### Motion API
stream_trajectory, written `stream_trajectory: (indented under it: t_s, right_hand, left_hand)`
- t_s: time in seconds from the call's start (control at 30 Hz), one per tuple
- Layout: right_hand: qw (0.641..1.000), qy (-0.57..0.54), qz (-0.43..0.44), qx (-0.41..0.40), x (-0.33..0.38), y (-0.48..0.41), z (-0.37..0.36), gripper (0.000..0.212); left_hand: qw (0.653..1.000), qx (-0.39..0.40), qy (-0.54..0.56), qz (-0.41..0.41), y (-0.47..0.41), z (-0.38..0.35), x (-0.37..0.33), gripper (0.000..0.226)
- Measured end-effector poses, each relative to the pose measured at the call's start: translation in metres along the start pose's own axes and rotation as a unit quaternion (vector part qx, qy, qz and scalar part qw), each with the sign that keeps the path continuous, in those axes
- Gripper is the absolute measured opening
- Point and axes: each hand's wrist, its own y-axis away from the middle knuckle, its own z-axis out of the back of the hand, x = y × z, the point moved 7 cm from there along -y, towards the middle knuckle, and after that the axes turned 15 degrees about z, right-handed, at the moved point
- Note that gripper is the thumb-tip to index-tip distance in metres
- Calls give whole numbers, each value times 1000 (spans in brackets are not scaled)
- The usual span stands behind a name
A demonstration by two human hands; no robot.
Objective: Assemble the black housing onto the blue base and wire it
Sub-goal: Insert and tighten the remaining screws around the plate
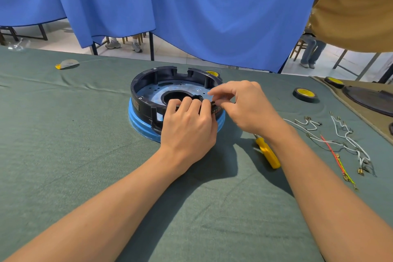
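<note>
The round black housing (144,83) sits flat on the blue base (138,122), open side up. The left hand (187,127) and right hand (248,106) grip its near rim. Loose wires (348,140) lie right of the right hand.

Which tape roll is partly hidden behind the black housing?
The leftmost tape roll, behind the black housing; only its yellow top shows. The middle roll on the green cloth and the right roll on the tan mat lie fully exposed.

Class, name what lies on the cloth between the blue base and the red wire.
A yellow-handled screwdriver, its tip hidden under the right wrist, lies between blue base and red wire; head view.
</note>
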Motion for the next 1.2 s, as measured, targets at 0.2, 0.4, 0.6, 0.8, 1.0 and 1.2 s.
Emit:
stream_trajectory:
  t_s: [0.2,0.4,0.6,0.8,1.0,1.2]
  right_hand:
    - [1000,8,-4,-24,-3,2,10,27]
    - [1000,8,-1,8,-4,2,3,33]
    - [988,79,-103,-82,-49,17,30,29]
    - [945,113,-230,205,-102,54,-5,40]
    - [928,138,-236,254,-107,59,-18,24]
    - [945,151,-273,102,-109,56,-1,7]
  left_hand:
    - [1000,13,-2,1,0,0,1,23]
    - [1000,30,3,4,1,-1,1,24]
    - [1000,20,18,15,1,2,2,38]
    - [1000,9,29,-5,2,3,-1,25]
    - [999,-1,40,-16,3,4,-2,14]
    - [999,-1,49,-15,2,5,-1,18]
